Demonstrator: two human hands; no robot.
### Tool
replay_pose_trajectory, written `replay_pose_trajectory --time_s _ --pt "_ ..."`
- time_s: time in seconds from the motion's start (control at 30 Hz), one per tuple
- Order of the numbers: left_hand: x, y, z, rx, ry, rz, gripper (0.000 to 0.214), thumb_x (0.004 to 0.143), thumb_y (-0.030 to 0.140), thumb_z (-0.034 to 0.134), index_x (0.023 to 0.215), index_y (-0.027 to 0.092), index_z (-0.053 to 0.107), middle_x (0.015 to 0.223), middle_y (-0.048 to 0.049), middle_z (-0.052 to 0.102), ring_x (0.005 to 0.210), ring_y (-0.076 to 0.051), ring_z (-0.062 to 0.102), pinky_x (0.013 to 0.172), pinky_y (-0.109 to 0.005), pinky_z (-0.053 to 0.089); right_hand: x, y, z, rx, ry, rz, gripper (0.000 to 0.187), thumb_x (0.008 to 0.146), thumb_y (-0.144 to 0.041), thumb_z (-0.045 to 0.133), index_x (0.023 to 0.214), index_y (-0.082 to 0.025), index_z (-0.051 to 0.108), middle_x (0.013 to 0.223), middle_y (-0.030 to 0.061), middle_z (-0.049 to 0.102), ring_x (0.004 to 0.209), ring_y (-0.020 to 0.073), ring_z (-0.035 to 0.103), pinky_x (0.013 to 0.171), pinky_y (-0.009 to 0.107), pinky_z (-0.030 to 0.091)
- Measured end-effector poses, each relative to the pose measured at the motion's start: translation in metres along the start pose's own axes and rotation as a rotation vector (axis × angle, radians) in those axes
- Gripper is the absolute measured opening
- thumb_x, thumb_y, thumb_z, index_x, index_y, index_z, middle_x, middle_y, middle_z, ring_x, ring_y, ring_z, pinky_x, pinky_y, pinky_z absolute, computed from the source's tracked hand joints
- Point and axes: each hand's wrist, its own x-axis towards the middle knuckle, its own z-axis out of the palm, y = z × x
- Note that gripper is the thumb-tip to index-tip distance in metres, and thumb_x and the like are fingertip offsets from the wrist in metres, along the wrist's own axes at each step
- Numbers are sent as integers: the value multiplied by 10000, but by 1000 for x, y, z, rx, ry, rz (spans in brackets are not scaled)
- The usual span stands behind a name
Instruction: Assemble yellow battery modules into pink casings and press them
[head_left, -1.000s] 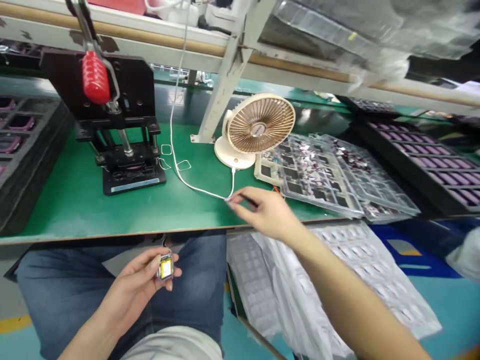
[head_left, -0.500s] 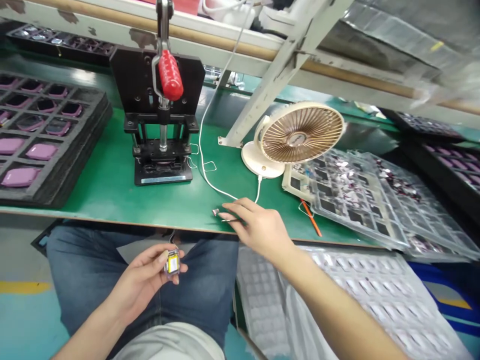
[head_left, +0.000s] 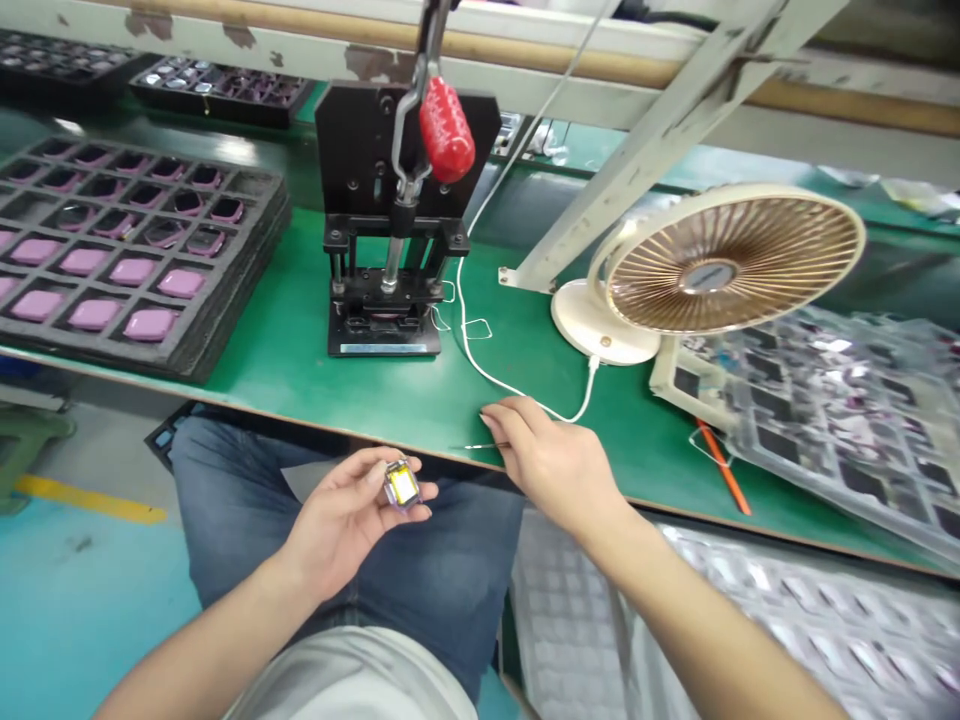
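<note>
- Currently, the left hand (head_left: 337, 525) is held below the hand press (head_left: 352, 150), above the denim-covered lap (head_left: 240, 520), its fingers (head_left: 409, 513) curled and clamped on a small watch module (head_left: 401, 485).
- The module sits in the fingertips with its yellow-labelled face up and exposed.
- The right hand (head_left: 555, 470) lies at the bench edge (head_left: 300, 395) in front of the hand press, its fingers (head_left: 499, 412) together over a slender metal tool (head_left: 472, 446); whether they grip it cannot be told.
- Left of the hand press, a black foam tray (head_left: 262, 220) holds rows of pink watch parts (head_left: 146, 325).
- Right of the hand press, a clear blister tray (head_left: 840, 450) holds dark pieces (head_left: 780, 400) and shiny scraps (head_left: 832, 345).
</note>
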Motion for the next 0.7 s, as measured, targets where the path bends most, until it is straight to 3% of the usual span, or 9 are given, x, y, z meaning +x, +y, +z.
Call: replay_pose_trajectory --time_s 0.13,0.27,0.37,0.43,0.53,0.7 --pt "1 1 5 12 11 23 189 1038 248 670 1096 153 823 1248 -123 777 1150 -359 782 942 -424 663 -1 3 3 50 2 57 195 1125 -187 522 1133 -139 711 1091 70 778 714 138 709 521 285 404" --pt "2 3 7 8 12 48 168 1031 236 682 1090 158 818 1235 -119 774 1151 -352 781 931 -418 663 -3 5 3 148 -55 207 204 1110 -272 569 1198 -180 728 1133 70 776 855 180 759 547 262 460" --pt "2 4 8 12 17 54 153 1019 248 707 1085 162 815 1226 -120 774 1140 -349 782 922 -424 662 -6 5 5 136 -57 284 239 1095 -330 603 1251 -246 763 1164 41 767 759 164 736 525 272 456" --pt "2 4 9 17 20 53 149 1011 258 722 1081 163 814 1226 -122 772 1141 -350 781 919 -428 661 -7 6 9 144 -25 267 230 1100 -321 599 1211 -284 797 1136 12 771 701 134 714 521 269 453" --pt "1 5 8 22 18 49 148 1002 272 740 1076 166 813 1225 -119 771 1140 -349 779 915 -432 663 -7 9 14 143 32 210 210 1101 -290 609 1160 -251 808 1122 15 790 748 125 738 544 264 476" --pt "2 4 7 24 18 56 144 990 279 758 1075 177 813 1224 -116 775 1135 -359 782 914 -446 664 -2 7 10 247 119 239 149 1098 -243 599 1089 -194 740 1113 56 804 900 180 781 643 262 546"
